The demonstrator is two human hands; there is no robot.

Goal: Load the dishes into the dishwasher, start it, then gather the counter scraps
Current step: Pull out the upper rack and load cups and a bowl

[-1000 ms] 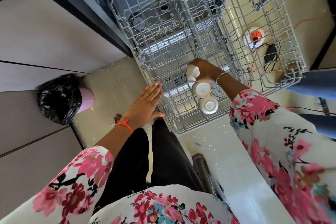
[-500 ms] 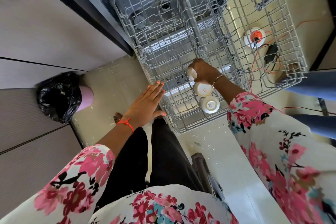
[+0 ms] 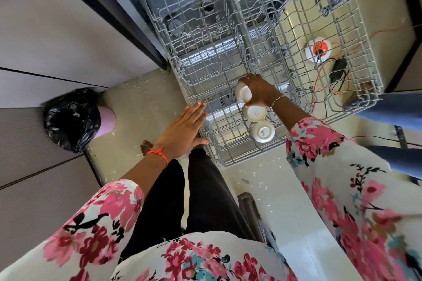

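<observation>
While the right hand [image 3: 258,92] curls round a white cup [image 3: 242,94] over the rack [image 3: 233,162], just beyond two upturned cups [image 3: 254,113] (row runs away from the person), the left hand [image 3: 180,130] lies flat, fingers straight, at the rack's left rim.

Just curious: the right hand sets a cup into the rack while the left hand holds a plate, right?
No plate: the head view shows the left hand flat and empty by the rack; the right hand does hold the cup.
</observation>
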